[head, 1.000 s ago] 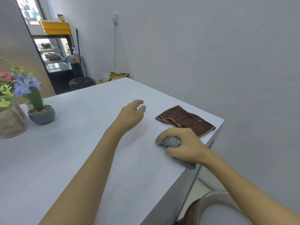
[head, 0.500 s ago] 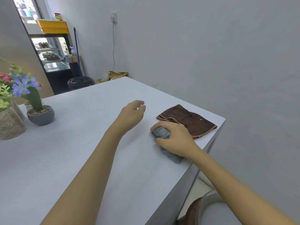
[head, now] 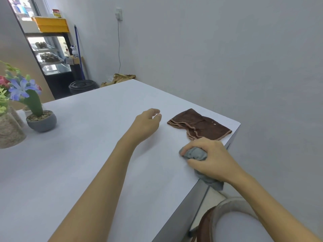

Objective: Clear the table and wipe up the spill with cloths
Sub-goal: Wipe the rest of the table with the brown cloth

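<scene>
Plants: potted cactus in a grey bowl (head: pixel 41 117) sat at the far left, clear of wiping
Left hand (head: pixel 146 122): hovered slack-fingered, holding nothing; likely bracing
Brown cloth: hemmed brown cloth (head: pixel 199 124) lay spare near the table (head: pixel 87 154) corner
Right hand (head: pixel 209 159): clenched around bunched grey cloth (head: pixel 194 153) at the table edge, for wiping; its tail hung over

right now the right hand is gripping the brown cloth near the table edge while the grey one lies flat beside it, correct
Not quite: the colours are swapped. In the head view the right hand grips the bunched grey cloth near the table edge, while the brown cloth lies flat beside it, untouched.
</scene>
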Demonstrator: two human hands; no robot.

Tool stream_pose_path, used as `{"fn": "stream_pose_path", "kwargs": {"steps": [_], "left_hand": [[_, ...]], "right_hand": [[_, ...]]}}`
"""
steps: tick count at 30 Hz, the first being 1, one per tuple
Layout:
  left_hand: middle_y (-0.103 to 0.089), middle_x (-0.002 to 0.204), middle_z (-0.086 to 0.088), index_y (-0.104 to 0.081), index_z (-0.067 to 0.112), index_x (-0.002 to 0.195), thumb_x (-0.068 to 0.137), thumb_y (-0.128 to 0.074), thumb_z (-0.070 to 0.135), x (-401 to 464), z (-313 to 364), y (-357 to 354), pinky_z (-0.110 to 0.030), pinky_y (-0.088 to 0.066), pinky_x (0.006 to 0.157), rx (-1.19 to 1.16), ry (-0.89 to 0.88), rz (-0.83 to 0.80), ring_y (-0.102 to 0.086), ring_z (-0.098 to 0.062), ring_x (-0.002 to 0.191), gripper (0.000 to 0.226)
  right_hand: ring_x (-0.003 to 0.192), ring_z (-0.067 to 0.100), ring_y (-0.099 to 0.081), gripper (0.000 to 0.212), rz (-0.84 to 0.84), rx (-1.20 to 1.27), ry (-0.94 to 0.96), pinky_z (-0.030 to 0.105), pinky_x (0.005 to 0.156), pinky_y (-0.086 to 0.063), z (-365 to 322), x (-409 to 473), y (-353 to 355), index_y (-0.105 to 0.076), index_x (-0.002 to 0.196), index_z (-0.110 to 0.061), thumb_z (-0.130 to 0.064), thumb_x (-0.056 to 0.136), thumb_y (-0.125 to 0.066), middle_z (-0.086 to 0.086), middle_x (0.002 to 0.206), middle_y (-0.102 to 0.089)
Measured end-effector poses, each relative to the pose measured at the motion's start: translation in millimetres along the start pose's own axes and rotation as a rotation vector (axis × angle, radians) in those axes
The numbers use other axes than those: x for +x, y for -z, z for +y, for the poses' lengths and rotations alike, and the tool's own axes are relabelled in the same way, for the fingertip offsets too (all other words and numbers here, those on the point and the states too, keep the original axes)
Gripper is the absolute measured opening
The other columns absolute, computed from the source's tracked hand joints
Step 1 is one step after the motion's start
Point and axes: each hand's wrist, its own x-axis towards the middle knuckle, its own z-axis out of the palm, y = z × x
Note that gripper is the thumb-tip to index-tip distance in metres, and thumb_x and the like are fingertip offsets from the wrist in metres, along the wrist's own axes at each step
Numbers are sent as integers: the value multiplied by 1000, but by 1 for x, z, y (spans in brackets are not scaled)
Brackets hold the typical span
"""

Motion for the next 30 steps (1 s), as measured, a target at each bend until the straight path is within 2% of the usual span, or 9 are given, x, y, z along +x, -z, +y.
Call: {"fn": "stream_pose_path", "kwargs": {"steps": [3,6,11,15,18,20,22,26,30], "left_hand": [[-42,143,2,-44,20,138,99,-37,28,0,0,2,-27,-32,100,-14,3,12,-39,-15,131,40],[-43,143,1,-44,20,137,99,-38,29,-3,-1,-2,-26,-32,99,-1,2,-17,-40,-15,131,40],[-43,143,1,-44,20,137,99,-37,29,-4,2,-4,-26,-31,99,24,-10,-34,-40,-15,130,39],[-43,142,2,-42,21,138,100,-37,30,-8,10,-11,-23,-30,95,96,-62,-83,-41,-14,127,40],[-50,133,1,-43,17,136,100,-36,27,-9,22,-24,-20,-30,85,197,-108,-138,-45,-14,117,38],[-52,113,-5,-49,16,118,100,-34,23,-5,34,-38,-23,-32,78,265,-151,-173,-45,-19,109,25],[-47,101,-6,-42,16,102,99,-32,19,2,46,-55,-29,-35,79,344,-175,-199,-40,-20,106,11],[-50,123,-20,-46,-4,119,99,-28,17,28,58,-96,-42,-31,98,452,-174,-179,-33,-34,125,34],[-9,157,-13,-10,6,150,100,-18,42,43,45,-122,-44,-7,116,682,-133,-216,-3,-36,144,61]], "right_hand": [[81,-2,-54,20,30,-41,-45,1,70,-37,-1,16,0,-75,84,-24,-11,70,-66,-15,79,-64],[82,8,-52,17,19,-91,-41,11,70,-38,-10,22,-9,-74,86,-22,-14,73,-66,-6,84,-65],[82,0,-61,24,-86,149,-21,13,75,-47,-7,-10,2,-75,76,-26,-8,65,-65,-12,82,-72],[80,14,-65,28,182,616,-136,20,69,-53,7,-16,21,-74,71,-15,-4,54,-55,5,86,-74],[81,20,-63,25,370,803,-219,22,62,-52,17,-18,33,-72,71,-11,1,59,-54,10,91,-73],[76,21,-58,23,445,842,-271,24,58,-48,21,-18,37,-72,73,-10,0,60,-55,10,92,-72],[70,21,-53,23,513,877,-315,25,55,-45,24,-16,35,-72,74,-10,-4,57,-56,13,87,-69],[65,14,-56,22,566,927,-314,22,51,-47,26,-5,33,-71,73,-9,-4,57,-57,9,82,-68],[65,12,-59,19,546,928,-284,22,53,-48,30,8,39,-71,81,-3,5,69,-58,7,78,-68]]}}
